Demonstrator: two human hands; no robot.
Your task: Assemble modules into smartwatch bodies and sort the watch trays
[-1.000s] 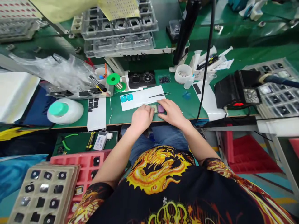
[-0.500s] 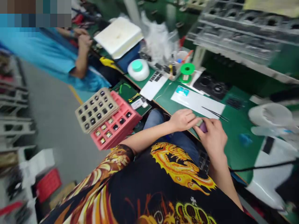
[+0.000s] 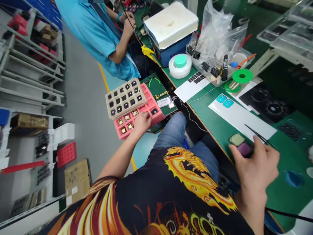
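Note:
My left hand [image 3: 143, 123] is over the pink tray [image 3: 159, 118], its fingers bent together down at the compartments. What its fingertips hold, if anything, is hidden. Small square parts with yellow edges [image 3: 130, 126] and a black square part [image 3: 154, 111] sit in the tray. A beige tray [image 3: 118, 115] of black square parts rests on top of it. Over the green bench, my right hand [image 3: 258, 163] has its thumb and fingers around a purple block [image 3: 245, 149]. A pale cream square piece [image 3: 237, 139] lies against the block. Tweezers [image 3: 260, 135] lie just beyond that hand.
A white sheet [image 3: 220, 112] with blue-green pieces lies on the green bench [image 3: 210, 120]. Behind stand a tape roll [image 3: 174, 67], a solder spool [image 3: 242, 76] and a bin of bags and clips. A co-worker in a blue shirt [image 3: 91, 36] sits at upper left.
My left hand has left the purple block and moved left to the pink tray. My right hand stays with the block. The camera view has turned left.

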